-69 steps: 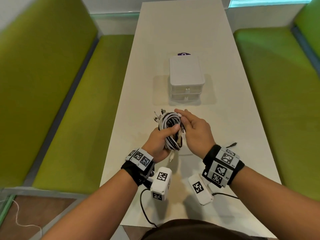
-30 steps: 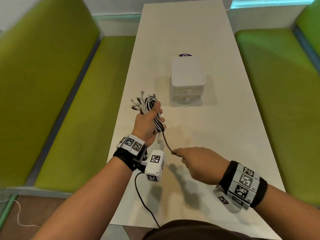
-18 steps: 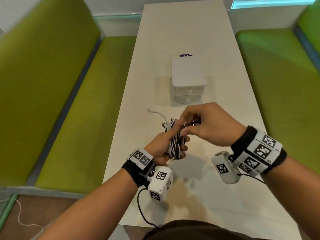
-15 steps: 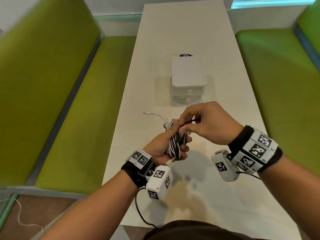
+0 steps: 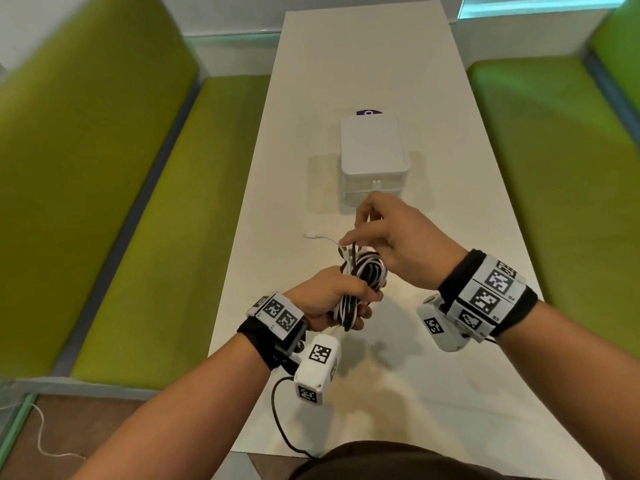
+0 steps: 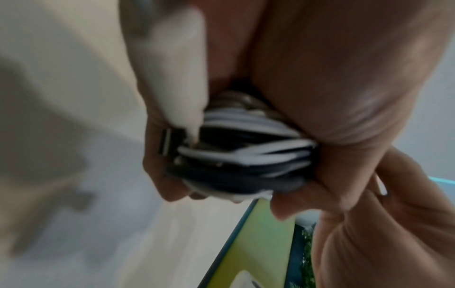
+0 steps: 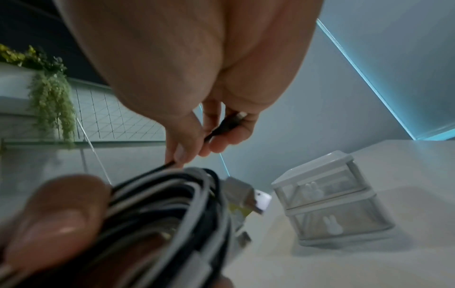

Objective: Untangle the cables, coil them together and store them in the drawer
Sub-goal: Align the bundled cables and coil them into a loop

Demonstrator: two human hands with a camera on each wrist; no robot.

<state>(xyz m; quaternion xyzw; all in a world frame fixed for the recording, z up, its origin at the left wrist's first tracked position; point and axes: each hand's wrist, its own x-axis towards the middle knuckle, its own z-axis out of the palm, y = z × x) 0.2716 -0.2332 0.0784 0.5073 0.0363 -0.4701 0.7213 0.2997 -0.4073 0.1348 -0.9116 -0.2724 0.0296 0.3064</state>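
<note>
My left hand [image 5: 332, 296] grips a coiled bundle of black and white cables [image 5: 360, 282] above the near middle of the white table [image 5: 450, 393]; the bundle [image 6: 243, 154] fills the left wrist view. My right hand [image 5: 388, 237] hovers just above the bundle and pinches the loose black cable end [image 7: 226, 124] between thumb and fingers. One thin white cable end [image 5: 313, 235] sticks out left over the table. The small white two-drawer box [image 5: 374, 157] stands farther back, both drawers [image 7: 329, 206] shut.
Green bench seats [image 5: 166, 220] run along both sides of the table. A purple object [image 5: 367, 112] peeks out behind the drawer box. A black wrist-camera lead [image 5: 280, 427] hangs near the table's front edge.
My right hand drew the black end out toward me, then brought it back up over the bundle. My left hand moved the bundle back to the table's middle.
</note>
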